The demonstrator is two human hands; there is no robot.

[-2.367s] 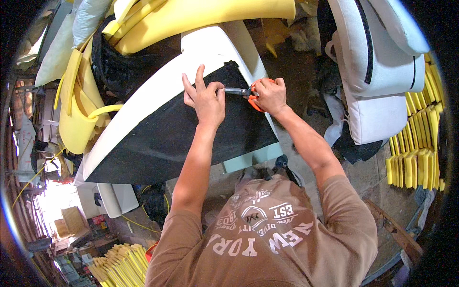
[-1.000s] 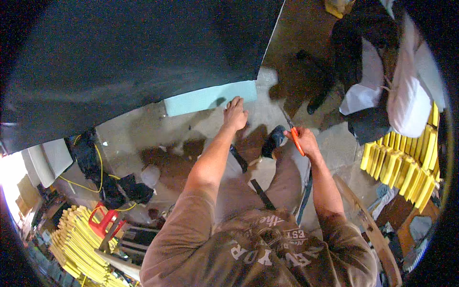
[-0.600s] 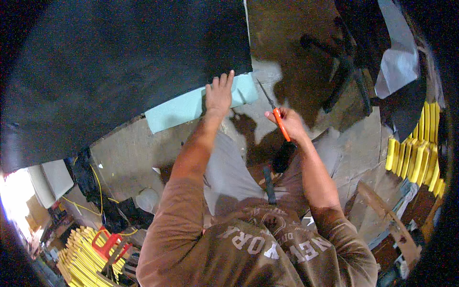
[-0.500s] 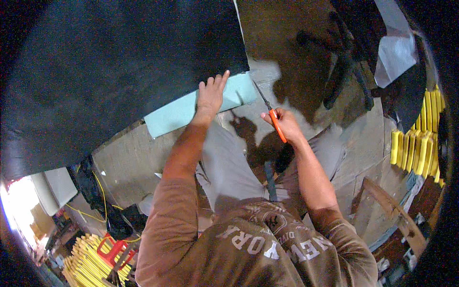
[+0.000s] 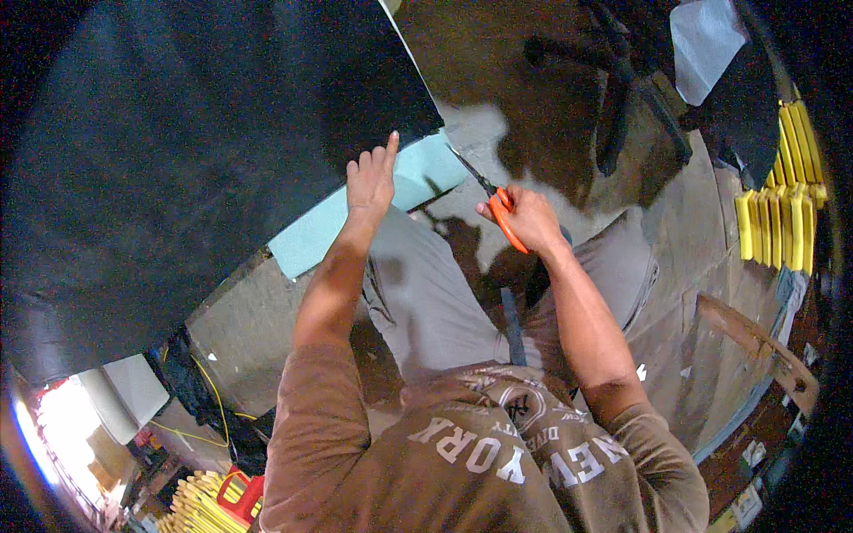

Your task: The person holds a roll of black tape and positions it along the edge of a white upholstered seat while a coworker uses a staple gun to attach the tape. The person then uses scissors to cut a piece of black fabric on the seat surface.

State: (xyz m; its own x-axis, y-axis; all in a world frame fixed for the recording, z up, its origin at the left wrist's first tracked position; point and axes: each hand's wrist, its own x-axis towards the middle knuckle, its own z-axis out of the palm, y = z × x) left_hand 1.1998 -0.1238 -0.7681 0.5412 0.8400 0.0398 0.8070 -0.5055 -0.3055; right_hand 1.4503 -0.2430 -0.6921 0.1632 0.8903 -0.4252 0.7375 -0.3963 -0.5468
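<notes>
A large black sheet (image 5: 195,169) fills the upper left. Along its near edge a pale teal strip (image 5: 302,242) sticks out. My left hand (image 5: 370,182) lies on the strip and the sheet's edge, fingers stretched out and the index finger pointing away from me. In my right hand (image 5: 530,219) is a pair of scissors (image 5: 506,227) with orange handles. Their dark, narrow blades point up and left, with the tips by the strip's right end. Whether the tips touch the strip I cannot tell.
Ahead to the right stands a dark star-shaped chair base (image 5: 613,84). Bundles of yellow pieces (image 5: 777,226) lie at the far right, near a curved wooden piece (image 5: 755,346). At lower left are a red object (image 5: 240,497), more yellow sticks (image 5: 200,502) and a yellow cord (image 5: 218,391).
The whole view has shifted and turned slightly. The orange handles look a little more spread. My left hand stays on the strip, and the scissor tips remain near its right end.
</notes>
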